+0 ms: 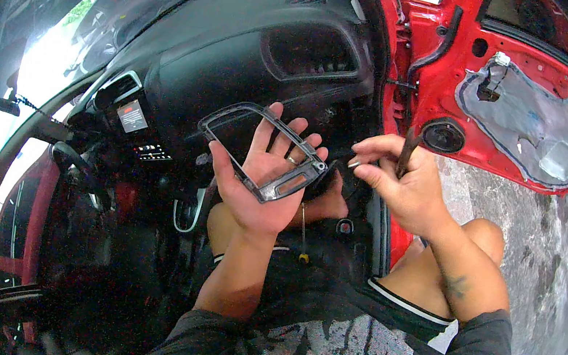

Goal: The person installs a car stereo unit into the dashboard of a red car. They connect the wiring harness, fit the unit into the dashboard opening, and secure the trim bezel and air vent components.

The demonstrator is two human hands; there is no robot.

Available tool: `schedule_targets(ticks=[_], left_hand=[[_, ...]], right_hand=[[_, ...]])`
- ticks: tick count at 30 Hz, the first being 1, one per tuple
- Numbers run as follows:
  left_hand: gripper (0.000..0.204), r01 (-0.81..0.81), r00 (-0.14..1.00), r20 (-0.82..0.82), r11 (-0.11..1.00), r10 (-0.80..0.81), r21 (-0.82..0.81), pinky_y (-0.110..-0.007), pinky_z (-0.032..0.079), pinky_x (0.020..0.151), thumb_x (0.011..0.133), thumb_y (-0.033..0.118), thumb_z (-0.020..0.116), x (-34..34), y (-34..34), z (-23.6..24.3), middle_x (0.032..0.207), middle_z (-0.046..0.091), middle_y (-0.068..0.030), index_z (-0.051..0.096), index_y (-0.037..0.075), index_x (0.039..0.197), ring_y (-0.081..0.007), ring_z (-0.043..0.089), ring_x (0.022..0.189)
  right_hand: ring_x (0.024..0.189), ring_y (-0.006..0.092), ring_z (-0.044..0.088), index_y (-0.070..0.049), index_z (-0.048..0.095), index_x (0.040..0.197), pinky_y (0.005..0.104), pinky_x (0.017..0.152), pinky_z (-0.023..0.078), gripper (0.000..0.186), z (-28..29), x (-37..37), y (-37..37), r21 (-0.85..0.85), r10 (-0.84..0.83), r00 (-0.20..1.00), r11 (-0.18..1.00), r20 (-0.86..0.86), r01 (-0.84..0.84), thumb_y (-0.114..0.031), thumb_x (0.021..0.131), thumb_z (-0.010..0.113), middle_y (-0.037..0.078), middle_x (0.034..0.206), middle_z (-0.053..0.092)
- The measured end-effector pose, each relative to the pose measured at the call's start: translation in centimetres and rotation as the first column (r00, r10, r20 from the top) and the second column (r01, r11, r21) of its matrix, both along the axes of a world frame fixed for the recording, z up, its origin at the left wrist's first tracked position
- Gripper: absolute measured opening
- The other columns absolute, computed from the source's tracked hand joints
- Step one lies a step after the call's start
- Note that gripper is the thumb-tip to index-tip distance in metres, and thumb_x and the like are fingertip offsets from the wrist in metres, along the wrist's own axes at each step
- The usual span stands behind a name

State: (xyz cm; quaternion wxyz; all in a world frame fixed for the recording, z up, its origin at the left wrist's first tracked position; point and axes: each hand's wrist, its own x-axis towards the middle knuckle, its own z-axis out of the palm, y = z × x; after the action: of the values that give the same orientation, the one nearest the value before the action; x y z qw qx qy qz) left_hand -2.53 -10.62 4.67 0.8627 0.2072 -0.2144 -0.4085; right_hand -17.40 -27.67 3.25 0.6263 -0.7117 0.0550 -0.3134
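- Resting on wide-spread left hand [254,202]: black rounded-rectangular plastic frame [316,171], upper-left corner beyond the thumb.
- Right hand [411,185] pinches small pale piece [353,164], holds slender dark-brown stick [407,152].

A frame [312,174] lay across the left hand [258,199], before the dashboard [205,63], with a rod [408,154] in the right hand [407,188] to its right, the door [448,88] farther right, and a screwdriver [303,257] below, between the knees [486,241].

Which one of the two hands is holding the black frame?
The left hand, with its fingers spread behind the black frame. The right hand instead holds a dark, narrow object.
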Motion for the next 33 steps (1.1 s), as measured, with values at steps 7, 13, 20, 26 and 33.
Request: schedule_targets(ticks=[7,13,20,26,33], left_hand=[[0.108,-0.124,0.972,0.213,0.988,0.103,0.088,-0.06,0.039,0.113,0.084,0.085,0.051,-1.7,-1.2,0.4,0.14,0.055,-0.0206,0.031,0.006,0.156,-0.0419,0.056,0.126],[0.109,-0.185,0.938,0.313,0.978,0.148,0.092,-0.058,0.041,0.112,0.087,0.085,0.047,-2.5,-1.9,0.5,0.139,0.055,-0.0209,0.028,0.004,0.157,-0.0415,0.055,0.127],[0.116,-0.411,0.734,0.598,0.911,0.322,0.013,-0.053,0.041,0.113,0.085,0.086,0.048,-4.5,-2.5,0.6,0.139,0.053,-0.0225,0.021,-0.001,0.157,-0.0388,0.056,0.126],[0.122,-0.475,0.643,0.682,0.88,0.348,-0.002,-0.052,0.04,0.114,0.081,0.086,0.055,-5.4,-2.3,0.9,0.14,0.05,-0.0237,0.019,-0.002,0.157,-0.038,0.055,0.127],[0.121,-0.493,0.608,0.714,0.87,0.347,-0.003,-0.052,0.039,0.115,0.082,0.086,0.054,-5.8,-2.3,0.8,0.142,0.049,-0.0244,0.018,-0.002,0.157,-0.0382,0.053,0.128]], right_hand=[[0.073,0.0209,0.071,-0.002,0.074,0.1,0.0322,0.064,0.054,0.015,-0.2,0.4,0.6,-0.348,-0.054,0.979,0.93,0.197,0.122,0.001,0.085,0.075,0.013,0.088,0.072],[0.07,0.0202,0.07,-0.003,0.074,0.099,0.032,0.062,0.054,0.014,-0.3,0.3,0.3,-0.337,-0.061,0.981,0.934,0.185,0.121,0.0,0.085,0.076,0.013,0.087,0.072],[0.065,0.0148,0.066,-0.002,0.076,0.097,0.0308,0.059,0.051,0.013,-0.3,0.3,0.5,-0.317,-0.138,0.983,0.933,0.123,0.17,-0.005,0.084,0.079,0.012,0.083,0.072],[0.063,0.0143,0.063,0.0,0.076,0.094,0.0322,0.058,0.048,0.015,0.3,0.2,1.1,-0.216,-0.142,0.989,0.965,0.046,0.148,-0.013,0.088,0.079,0.011,0.079,0.073],[0.065,0.0158,0.065,0.0,0.075,0.091,0.0335,0.058,0.048,0.026,0.1,0.4,0.9,-0.209,-0.108,0.988,0.974,-0.107,0.084,-0.025,0.096,0.073,0.013,0.077,0.072]])
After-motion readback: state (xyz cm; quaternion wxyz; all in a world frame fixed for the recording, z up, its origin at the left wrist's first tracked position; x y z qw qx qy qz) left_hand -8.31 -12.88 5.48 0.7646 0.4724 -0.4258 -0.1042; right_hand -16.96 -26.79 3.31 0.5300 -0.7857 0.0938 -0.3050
